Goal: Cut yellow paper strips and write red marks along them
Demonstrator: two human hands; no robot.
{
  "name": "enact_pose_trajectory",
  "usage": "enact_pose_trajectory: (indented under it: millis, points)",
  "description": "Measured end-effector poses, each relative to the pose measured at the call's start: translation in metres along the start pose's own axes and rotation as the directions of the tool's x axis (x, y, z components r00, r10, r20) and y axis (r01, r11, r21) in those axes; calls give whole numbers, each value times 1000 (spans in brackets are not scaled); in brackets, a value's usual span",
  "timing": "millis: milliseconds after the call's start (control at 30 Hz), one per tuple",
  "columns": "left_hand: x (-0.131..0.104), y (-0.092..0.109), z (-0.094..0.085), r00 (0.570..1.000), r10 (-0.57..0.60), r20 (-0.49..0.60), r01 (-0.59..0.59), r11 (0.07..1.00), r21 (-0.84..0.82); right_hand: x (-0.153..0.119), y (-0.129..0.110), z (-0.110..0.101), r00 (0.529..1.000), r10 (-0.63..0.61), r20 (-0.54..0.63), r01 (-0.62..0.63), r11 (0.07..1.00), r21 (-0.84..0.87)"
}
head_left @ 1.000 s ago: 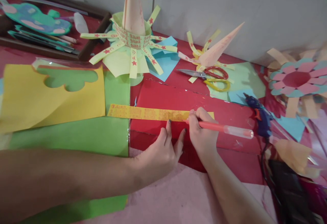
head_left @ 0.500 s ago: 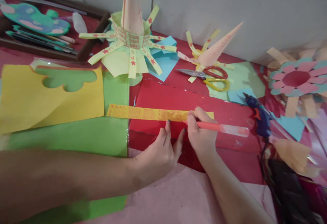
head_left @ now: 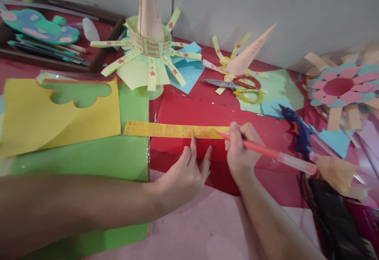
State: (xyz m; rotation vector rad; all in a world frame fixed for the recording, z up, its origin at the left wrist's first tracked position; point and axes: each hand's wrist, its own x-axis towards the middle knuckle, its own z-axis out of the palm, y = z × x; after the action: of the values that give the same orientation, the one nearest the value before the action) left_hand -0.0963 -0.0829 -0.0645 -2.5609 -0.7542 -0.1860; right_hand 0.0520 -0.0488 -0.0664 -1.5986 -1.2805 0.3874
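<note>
A narrow yellow paper strip (head_left: 166, 130) lies across the red sheet (head_left: 189, 110), its left end over green paper. Rows of small red-orange marks cover much of it. My right hand (head_left: 244, 149) is closed around a red felt-tip pen (head_left: 263, 149), whose tip is at the strip's right part. The hand covers the strip's right end. My left hand (head_left: 186, 171) has its fingers apart, one fingertip at the strip's lower edge, and holds nothing.
Scissors (head_left: 247, 88), a cone-topped paper craft (head_left: 152, 46) and a smaller one (head_left: 248, 52) stand behind. A blue glue gun (head_left: 297, 129) and a paper flower ring (head_left: 340, 88) lie right. Yellow cut-out paper (head_left: 59, 121) and a tool tray (head_left: 97, 60) are left.
My right hand has shifted slightly right and the pen leans differently, its tip now visible beside the strip's marks. My left hand stays at the strip's lower edge. The view has shifted slightly.
</note>
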Motion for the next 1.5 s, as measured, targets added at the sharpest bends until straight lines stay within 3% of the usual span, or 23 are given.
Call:
enact_pose_trajectory:
  millis: [167, 300, 400, 533, 733, 933, 1167, 1367, 1500]
  points:
    - [1, 0, -3, 997, -74, 5, 74, 997, 13, 2, 0, -1, 999, 21, -43, -20, 1000, 20]
    - [-1, 2, -4, 997, -72, 25, 70, 996, 47, 8, 2, 3, 992, 115, -47, -106, 981, 162]
    - [-3, 2, -4, 997, -68, 35, 65, 995, 75, 10, 5, 4, 987, 160, -9, -154, 961, 231]
    - [-4, 3, -4, 999, -47, 19, 44, 992, 118, 10, 3, 1, 982, 173, 78, -185, 965, 188]
    - [-2, 1, -5, 1000, -16, 2, 16, 996, 92, 9, -1, -1, 981, 153, 118, -168, 978, 126]
    - [0, -2, -3, 998, 29, -52, -32, 997, -68, 10, 0, 1, 980, 143, 136, -159, 981, 115]
    - [1, -2, 0, 998, -50, 31, 55, 985, -166, 10, -2, 0, 977, 152, 150, -169, 979, 109]
    - [1, -1, 2, 998, -63, 28, 66, 988, -138, 7, -3, 1, 991, 105, 84, -113, 988, 101]
    - [2, -1, 0, 998, -51, 34, 55, 992, -116, 9, -2, 2, 994, 110, 27, -113, 968, 225]
